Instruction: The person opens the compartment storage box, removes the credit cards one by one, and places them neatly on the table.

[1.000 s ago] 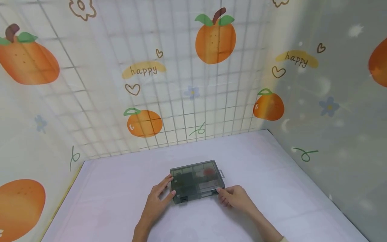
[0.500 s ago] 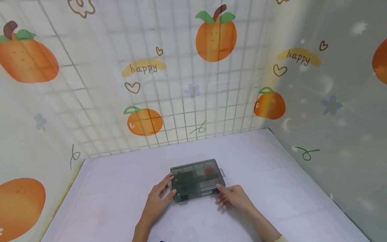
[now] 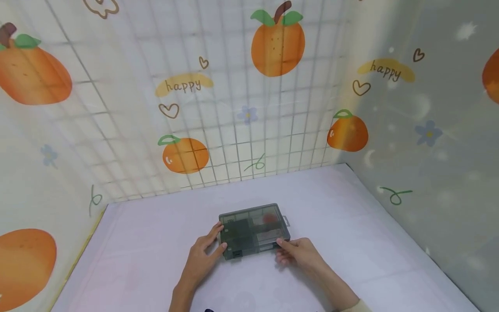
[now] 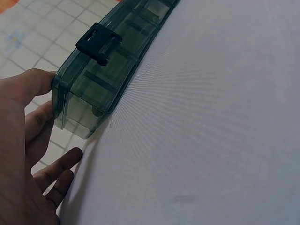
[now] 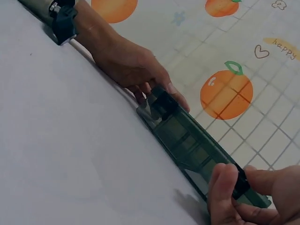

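Note:
A translucent dark green compartment box point(image 3: 253, 229) lies on the white table with its lid down. Something red and some pale pieces show through the lid. My left hand point(image 3: 200, 258) holds the box's left end, thumb at the near corner and a finger farther back; the other fingers spread loose beside the table in the left wrist view. A black latch point(image 4: 98, 43) sits on the front near that end. At the front right corner my right hand point(image 3: 306, 255) pinches the second latch point(image 5: 241, 185), thumb at the lid edge and fingers curled below, partly hiding it.
A hanging loop point(image 3: 286, 221) sticks out from the box's right end. Fabric walls point(image 3: 249, 143) printed with oranges stand at the back and both sides of the table point(image 3: 156, 242). A dark object point(image 3: 209, 310) peeks in at the near edge.
My right thumb has risen slightly from the front latch onto the lid edge and shifted a little left. The left hand and the box stay in place; the head view tilts slightly.

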A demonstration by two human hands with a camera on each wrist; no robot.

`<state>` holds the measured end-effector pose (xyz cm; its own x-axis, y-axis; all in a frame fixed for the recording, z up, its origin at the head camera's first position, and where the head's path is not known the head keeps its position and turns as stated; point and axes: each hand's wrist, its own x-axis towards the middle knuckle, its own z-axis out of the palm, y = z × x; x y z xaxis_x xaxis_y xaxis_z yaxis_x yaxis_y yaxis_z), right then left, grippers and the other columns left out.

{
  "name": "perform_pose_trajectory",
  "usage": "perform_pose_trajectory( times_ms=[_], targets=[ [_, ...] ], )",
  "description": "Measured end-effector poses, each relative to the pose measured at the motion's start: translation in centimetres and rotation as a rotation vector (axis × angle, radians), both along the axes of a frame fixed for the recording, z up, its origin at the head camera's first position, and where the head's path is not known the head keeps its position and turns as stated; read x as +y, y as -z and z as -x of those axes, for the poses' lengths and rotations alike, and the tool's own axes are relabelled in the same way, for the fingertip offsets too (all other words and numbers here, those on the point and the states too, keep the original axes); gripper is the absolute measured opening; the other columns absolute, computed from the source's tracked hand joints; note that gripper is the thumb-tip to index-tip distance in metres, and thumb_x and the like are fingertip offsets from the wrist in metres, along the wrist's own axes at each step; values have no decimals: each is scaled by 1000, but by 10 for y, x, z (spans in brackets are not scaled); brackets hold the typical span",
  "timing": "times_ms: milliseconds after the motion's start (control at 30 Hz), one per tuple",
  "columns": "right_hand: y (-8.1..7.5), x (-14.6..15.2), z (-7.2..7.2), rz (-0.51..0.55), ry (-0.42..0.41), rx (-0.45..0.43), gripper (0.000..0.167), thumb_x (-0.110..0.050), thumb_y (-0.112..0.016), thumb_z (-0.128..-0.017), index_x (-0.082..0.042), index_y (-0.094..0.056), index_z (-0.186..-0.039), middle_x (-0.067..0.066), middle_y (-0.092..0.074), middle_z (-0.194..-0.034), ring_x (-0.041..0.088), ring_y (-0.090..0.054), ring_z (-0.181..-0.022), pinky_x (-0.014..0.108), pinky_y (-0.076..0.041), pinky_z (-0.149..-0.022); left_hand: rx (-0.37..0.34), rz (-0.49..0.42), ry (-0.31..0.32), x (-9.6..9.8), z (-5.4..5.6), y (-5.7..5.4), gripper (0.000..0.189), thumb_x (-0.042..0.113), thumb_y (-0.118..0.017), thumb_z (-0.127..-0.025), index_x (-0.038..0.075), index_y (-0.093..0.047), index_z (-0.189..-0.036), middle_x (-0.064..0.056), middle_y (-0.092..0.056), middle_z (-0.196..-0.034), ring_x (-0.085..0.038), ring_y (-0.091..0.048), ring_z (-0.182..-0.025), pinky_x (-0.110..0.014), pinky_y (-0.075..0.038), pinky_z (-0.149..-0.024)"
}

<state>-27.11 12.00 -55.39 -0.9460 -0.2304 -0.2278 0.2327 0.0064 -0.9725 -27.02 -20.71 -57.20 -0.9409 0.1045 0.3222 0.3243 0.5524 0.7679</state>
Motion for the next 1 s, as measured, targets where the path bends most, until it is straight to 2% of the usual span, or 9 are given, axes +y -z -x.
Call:
perform_pose_trajectory(
  times_ms=[100,200,267,400,600,733,900,1000],
  targets=[
    [-1,0,1,23,-11,8,39,-23,-72,-94,16,-68,-98,17,-73,-82,16,-71,-69,23,-58,-65,4,3,2,-1,0,-2,59,46,-69,-93,27,-52,-147,11,-42,-155,-23,-50,-127,-59,-37,-106],
    [-1,-3,-1,-1,4,49,24,-6,-70,-93,17,-67,-97,18,-73,-81,18,-72,-70,25,-58,-66,15,3,5,-2,1,-1,59,45,-70,-93,27,-52,-147,9,-42,-155,-22,-50,-125,-59,-37,-105],
    [-1,-5,-2,-41,18,89,17,-1,-70,-92,16,-67,-95,19,-73,-81,19,-72,-70,27,-59,-67,26,2,8,-2,2,-1,59,44,-70,-93,26,-53,-147,7,-42,-156,-21,-50,-124,-59,-38,-105],
    [-1,-5,-4,-125,3,144,19,-8,-71,-92,11,-70,-92,17,-74,-79,21,-72,-67,29,-59,-63,33,4,13,-1,3,2,59,43,-70,-94,25,-52,-147,9,-42,-156,-21,-50,-123,-58,-38,-104],
    [-1,3,-6,-315,-27,226,28,-25,-76,-90,3,-73,-93,7,-72,-69,21,-69,-57,29,-57,-55,17,8,12,0,2,7,60,45,-69,-94,26,-51,-148,13,-40,-156,-20,-50,-123,-59,-38,-103],
    [-5,9,-8,-361,-45,241,31,-30,-75,-91,1,-73,-94,5,-71,-68,21,-69,-58,31,-57,-54,8,3,9,0,1,8,61,46,-68,-94,26,-50,-148,9,-40,-156,-22,-49,-125,-61,-36,-105],
    [-11,15,-11,-434,-45,264,32,-35,-73,-92,-4,-74,-88,3,-69,-69,19,-65,-59,31,-55,-53,10,18,2,1,3,7,61,47,-67,-94,27,-50,-149,10,-40,-157,-21,-48,-126,-61,-36,-105],
    [-12,15,-12,-438,-57,272,33,-37,-72,-93,-5,-74,-88,2,-69,-70,18,-64,-60,31,-54,-53,17,17,4,1,3,5,61,45,-68,-94,26,-50,-149,10,-40,-157,-21,-49,-125,-60,-37,-104]
  ],
)
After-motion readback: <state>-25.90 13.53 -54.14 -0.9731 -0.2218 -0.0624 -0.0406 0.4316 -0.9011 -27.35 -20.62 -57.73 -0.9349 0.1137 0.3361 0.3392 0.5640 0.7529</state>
